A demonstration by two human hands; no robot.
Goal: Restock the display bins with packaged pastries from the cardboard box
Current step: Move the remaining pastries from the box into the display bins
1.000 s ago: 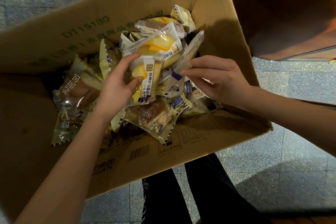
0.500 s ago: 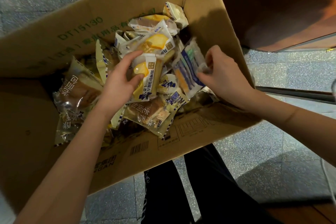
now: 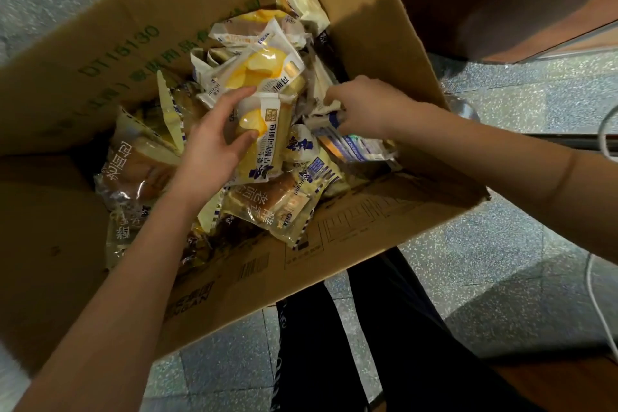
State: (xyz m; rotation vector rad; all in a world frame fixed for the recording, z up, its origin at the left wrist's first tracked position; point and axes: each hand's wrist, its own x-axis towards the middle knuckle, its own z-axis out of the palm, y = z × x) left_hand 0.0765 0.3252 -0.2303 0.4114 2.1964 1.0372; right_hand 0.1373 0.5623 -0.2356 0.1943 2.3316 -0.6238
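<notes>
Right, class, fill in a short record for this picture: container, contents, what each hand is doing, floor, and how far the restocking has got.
container: cardboard box, open, green print on its far wall
contents: loose heap of packaged pastries; brown bun packet near the front
left hand: grips yellow toast packet on top of the heap
right hand: pinches the end of blue-printed packet by the right wall
floor: grey speckled tiles
progress: both packets inside the box; no display bin in view
</notes>
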